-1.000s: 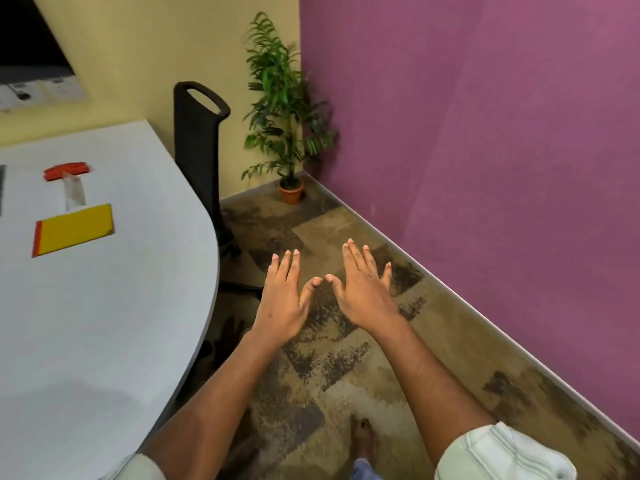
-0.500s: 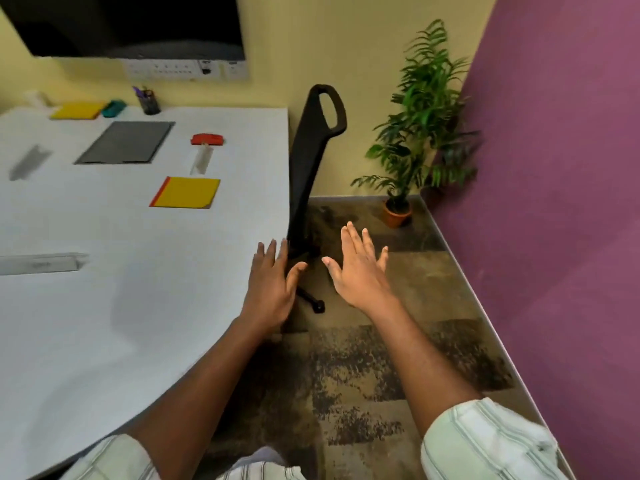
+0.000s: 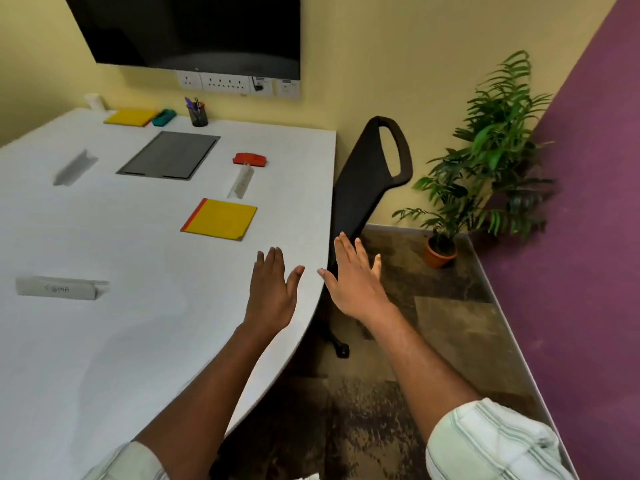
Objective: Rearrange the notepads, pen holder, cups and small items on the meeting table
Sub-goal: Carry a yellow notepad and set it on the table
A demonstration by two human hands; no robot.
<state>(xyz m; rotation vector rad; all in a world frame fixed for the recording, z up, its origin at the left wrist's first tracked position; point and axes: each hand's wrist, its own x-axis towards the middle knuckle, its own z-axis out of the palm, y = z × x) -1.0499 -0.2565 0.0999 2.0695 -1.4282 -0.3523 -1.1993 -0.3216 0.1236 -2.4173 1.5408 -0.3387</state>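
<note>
The white meeting table (image 3: 104, 341) fills the left. A yellow notepad with a red spine (image 3: 220, 219) lies near its right edge, and a second yellow notepad (image 3: 131, 117) lies at the far end beside a teal item (image 3: 163, 117). The black mesh pen holder (image 3: 198, 114) stands by the wall. A red item (image 3: 249, 159) and a white name card (image 3: 241, 181) lie past the near notepad. My left hand (image 3: 272, 292) hovers flat over the table's right edge, holding nothing. My right hand (image 3: 353, 277) is held flat just off the edge, fingers straight, empty.
A grey flap panel (image 3: 169, 154) sits in the table's middle, with two more name cards (image 3: 57, 288) (image 3: 74, 168) to the left. A black chair (image 3: 372, 181) stands against the table's right edge. A potted plant (image 3: 485, 150) fills the corner, a screen (image 3: 194, 29) hangs above.
My view has swung left from the floor and purple wall onto the table. Both hands stayed outstretched and flat, and the left hand now lies over the table edge.
</note>
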